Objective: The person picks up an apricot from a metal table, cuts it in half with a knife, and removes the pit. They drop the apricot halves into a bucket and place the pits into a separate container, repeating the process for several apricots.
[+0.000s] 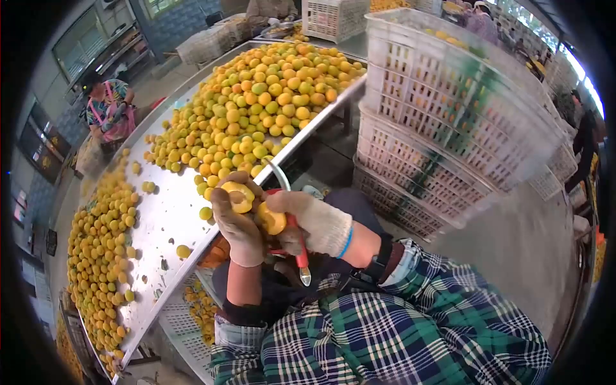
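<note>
Head view showed me the left hand (236, 231) closed on a fruit half (239, 196) beside the table (163, 215) edge, and the right hand (316, 221) closed on a second half (273, 220) and a knife (300, 255). I judged the halves light, soft and slippery; best gripped by the peel.

The surface (167, 212) is smooth, glossy sheet metal; the crates (449, 109) are matt perforated plastic; the left hand (239, 226) and right hand (316, 221) wear knitted cloth gloves; the fruit half (239, 196) shows a smooth cut face; the tool (299, 254) has a red plastic handle and metal blade.
</note>
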The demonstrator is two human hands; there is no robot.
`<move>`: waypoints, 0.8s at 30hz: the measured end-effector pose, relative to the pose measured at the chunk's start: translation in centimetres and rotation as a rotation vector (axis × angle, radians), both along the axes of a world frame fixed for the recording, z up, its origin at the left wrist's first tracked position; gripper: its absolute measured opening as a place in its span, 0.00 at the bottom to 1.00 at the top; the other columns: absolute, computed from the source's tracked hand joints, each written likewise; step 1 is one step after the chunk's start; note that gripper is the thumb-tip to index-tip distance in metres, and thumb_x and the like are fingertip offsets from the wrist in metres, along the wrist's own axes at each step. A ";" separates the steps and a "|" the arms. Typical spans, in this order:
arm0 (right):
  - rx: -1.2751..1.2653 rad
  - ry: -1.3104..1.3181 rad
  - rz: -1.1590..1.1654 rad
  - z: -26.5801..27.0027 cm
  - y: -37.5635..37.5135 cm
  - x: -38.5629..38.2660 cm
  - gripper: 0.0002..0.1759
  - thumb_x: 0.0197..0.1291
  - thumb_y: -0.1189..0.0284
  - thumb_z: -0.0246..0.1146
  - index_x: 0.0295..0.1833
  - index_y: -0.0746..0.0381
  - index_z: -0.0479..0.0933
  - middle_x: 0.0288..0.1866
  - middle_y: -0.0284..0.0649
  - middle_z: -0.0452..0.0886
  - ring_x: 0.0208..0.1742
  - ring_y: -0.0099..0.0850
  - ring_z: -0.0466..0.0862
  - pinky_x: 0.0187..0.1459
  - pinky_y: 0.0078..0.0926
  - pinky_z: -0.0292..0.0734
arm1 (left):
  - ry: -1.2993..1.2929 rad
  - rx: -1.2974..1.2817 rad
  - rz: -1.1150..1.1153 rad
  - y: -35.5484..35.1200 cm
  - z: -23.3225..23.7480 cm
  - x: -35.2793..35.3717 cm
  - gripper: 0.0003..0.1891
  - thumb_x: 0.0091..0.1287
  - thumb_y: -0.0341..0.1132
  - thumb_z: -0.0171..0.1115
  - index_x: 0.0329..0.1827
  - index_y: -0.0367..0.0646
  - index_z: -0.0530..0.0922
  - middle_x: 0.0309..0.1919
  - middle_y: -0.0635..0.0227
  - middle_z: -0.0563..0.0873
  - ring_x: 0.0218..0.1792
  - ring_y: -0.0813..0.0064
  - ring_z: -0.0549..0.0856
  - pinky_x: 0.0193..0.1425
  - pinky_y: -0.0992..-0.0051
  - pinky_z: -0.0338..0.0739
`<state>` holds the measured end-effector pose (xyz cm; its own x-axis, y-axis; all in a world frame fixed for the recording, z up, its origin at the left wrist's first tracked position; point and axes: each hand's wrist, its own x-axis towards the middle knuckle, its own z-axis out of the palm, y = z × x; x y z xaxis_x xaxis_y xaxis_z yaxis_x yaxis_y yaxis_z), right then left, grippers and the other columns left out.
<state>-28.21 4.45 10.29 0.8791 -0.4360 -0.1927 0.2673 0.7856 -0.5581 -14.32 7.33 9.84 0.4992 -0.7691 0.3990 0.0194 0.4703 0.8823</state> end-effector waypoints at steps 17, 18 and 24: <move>-0.267 0.140 -0.316 0.3 -0.7 0.6 0.18 0.69 0.60 0.52 0.44 0.66 0.77 0.24 0.41 0.80 0.17 0.29 0.77 0.19 0.26 0.72 | 0.832 0.157 -0.194 0.5 -2.1 3.0 0.25 0.76 0.52 0.37 0.57 0.42 0.72 0.38 0.69 0.79 0.32 0.74 0.77 0.35 0.74 0.75; -0.267 0.157 -0.354 0.4 -0.7 0.7 0.18 0.69 0.60 0.52 0.43 0.65 0.77 0.24 0.41 0.80 0.17 0.29 0.76 0.18 0.26 0.71 | 0.885 0.178 -0.227 0.8 -2.2 3.6 0.24 0.76 0.53 0.38 0.56 0.42 0.73 0.37 0.69 0.79 0.31 0.75 0.77 0.33 0.75 0.75; -0.153 0.213 -0.571 1.6 -2.0 2.5 0.21 0.71 0.50 0.49 0.42 0.57 0.74 0.24 0.37 0.76 0.14 0.23 0.68 0.15 0.19 0.63 | 1.034 0.275 -0.152 2.2 -4.9 6.1 0.27 0.73 0.62 0.43 0.45 0.45 0.76 0.28 0.70 0.80 0.23 0.76 0.77 0.24 0.77 0.70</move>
<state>-25.71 2.46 11.86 0.4488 -0.8619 -0.2361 0.4919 0.4589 -0.7399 -8.25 9.54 4.91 0.3864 -0.8505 -0.3568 0.8570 0.1881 0.4797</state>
